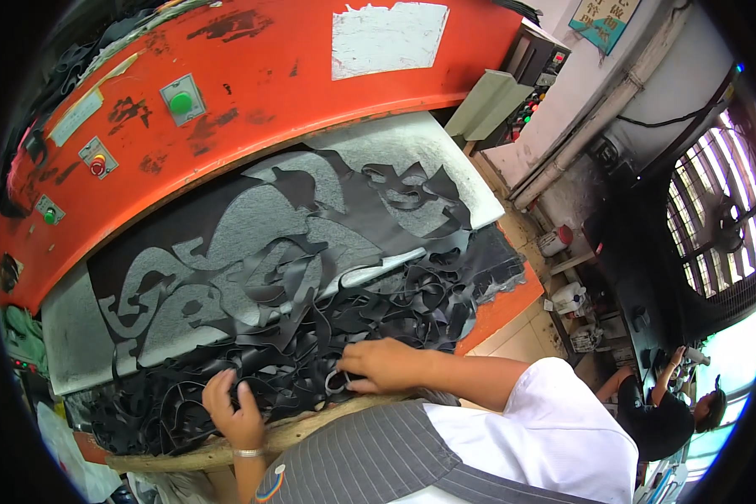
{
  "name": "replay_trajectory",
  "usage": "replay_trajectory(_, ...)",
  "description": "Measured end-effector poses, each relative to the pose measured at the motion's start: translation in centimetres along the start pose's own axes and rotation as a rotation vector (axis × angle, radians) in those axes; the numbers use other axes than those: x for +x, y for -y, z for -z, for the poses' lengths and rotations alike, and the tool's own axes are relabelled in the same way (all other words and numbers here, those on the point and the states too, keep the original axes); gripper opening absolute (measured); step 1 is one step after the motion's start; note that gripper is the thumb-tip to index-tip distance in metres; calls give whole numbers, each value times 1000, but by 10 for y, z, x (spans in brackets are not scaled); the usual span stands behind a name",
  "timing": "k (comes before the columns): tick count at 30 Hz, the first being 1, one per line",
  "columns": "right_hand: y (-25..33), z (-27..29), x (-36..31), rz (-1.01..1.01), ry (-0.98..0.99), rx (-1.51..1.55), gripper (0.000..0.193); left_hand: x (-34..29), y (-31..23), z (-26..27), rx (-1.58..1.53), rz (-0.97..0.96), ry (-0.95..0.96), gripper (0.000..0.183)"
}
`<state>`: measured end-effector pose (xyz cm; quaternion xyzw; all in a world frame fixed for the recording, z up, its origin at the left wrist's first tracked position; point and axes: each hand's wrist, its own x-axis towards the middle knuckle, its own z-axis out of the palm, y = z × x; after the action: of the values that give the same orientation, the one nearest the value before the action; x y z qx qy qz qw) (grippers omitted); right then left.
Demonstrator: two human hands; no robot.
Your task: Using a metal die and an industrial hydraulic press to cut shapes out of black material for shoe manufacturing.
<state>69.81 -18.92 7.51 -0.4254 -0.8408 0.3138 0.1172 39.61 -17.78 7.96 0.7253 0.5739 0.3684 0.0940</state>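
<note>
My right hand point(382, 364) has its fingers closed on a small curved, pale-edged strip point(337, 382) at the near side of a heap of scraps; its exact kind is unclear. Lower left of it, my left hand point(231, 410) hovers over or rests on the heap, fingers bent and thumb apart, with nothing visible in it. The heap of dark scraps point(395, 307) is a tangle of thin strips. Behind it, a dark sheet point(168, 210) full of curved cut-out openings lies across a worn whitish cutting board point(76, 311), some loose strips curling over its front.
An orange machine beam point(260, 67) with green buttons point(181, 102) and a red knob point(97, 165) spans the far side. A wooden rail point(311, 424) runs along the near edge. At right stand a control box point(525, 105), containers point(569, 298), a fan point(722, 227) and another person point(668, 420).
</note>
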Motion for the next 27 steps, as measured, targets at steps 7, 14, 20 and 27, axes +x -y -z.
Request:
replay_trajectory(7, -94, 85, -3, -371, -665, -144, 41, -21, -45, -57, -130, -65, 286, 33)
replay_trajectory(14, -150, 85, -1, -371, -719, -274, 49, -27, -39, -57, -187, 51, 279, 28)
replay_trajectory(20, -159, 82, -26, -249, -697, -213, 58, -30, -34, -46, -188, 17, 191, 25)
replay_trajectory(27, -162, 82, -23, -256, -632, -176, 57, -20, -20, -32, -206, 7, 281, 25)
